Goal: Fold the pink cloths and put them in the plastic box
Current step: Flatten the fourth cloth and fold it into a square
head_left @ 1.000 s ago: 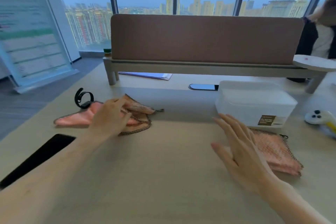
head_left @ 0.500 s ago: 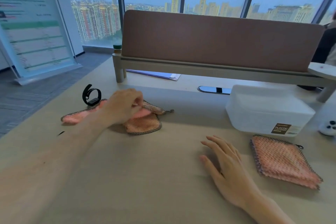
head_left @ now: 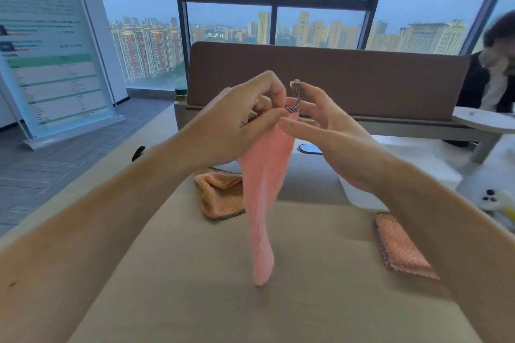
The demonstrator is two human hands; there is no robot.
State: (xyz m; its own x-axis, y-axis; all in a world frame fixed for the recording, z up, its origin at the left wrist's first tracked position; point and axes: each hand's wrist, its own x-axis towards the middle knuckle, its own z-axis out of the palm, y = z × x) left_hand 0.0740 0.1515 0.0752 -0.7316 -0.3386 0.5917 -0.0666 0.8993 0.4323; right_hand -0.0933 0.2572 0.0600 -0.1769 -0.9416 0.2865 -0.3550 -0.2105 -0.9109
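1. Pink cloth (head_left: 262, 203) hangs in the air above the middle of the bench (head_left: 306, 301), held up by its top corner, with its lower tip dangling just over the bench top.
2. The left hand (head_left: 245, 120) has curled fingers and pinches the checked hem at that corner.
3. The right hand (head_left: 328, 125) meets it from the other side, thumb and fingers closing on the same corner by the small hanging loop (head_left: 297, 92), which sticks up between the two hands.
4. A second cloth (head_left: 220, 195) lies crumpled on the bench behind the hanging one, partly hidden by it.
5. A folded cloth (head_left: 398, 248) lies flat on the right, just in front of the plastic box (head_left: 434, 172).
6. The plastic box stands on the bench behind the right forearm; whether it is lidded I cannot tell.
7. A brown divider panel (head_left: 362, 81) runs across the far edge of the bench, with windows behind it.
8. A black wristband (head_left: 138, 152) shows past the left forearm.
9. A white toy-like item (head_left: 493, 200) lies at the far right.
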